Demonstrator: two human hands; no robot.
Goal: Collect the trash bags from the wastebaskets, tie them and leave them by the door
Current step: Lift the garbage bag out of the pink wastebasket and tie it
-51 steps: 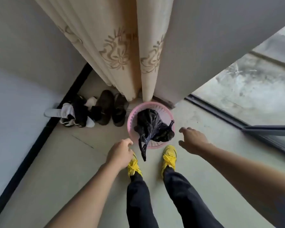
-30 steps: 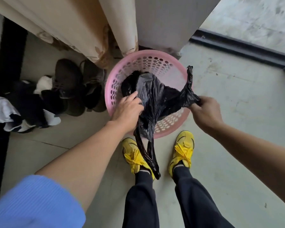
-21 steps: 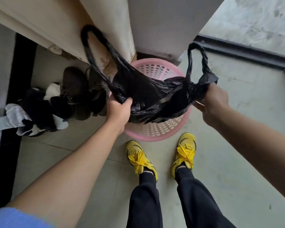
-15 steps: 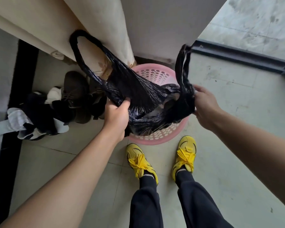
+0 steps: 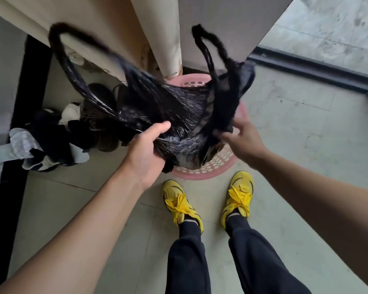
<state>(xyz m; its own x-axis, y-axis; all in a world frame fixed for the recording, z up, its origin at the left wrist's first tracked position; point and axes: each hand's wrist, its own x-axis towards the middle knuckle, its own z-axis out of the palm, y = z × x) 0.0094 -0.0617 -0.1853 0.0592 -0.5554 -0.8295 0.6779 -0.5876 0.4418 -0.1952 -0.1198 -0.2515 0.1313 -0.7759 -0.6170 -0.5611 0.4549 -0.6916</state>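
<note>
Left hand clenched on black trash bag, lifted above pink wastebasket. Right hand fingers half-curled, touching bag's right side; grip unclear. Curtain close behind; bare floor rightward.

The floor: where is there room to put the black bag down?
Bare tiles lie right of the pink basket, up to the dark door track, and left of the yellow shoes. It is crowded by the curtain, where the pile of shoes sits.
</note>
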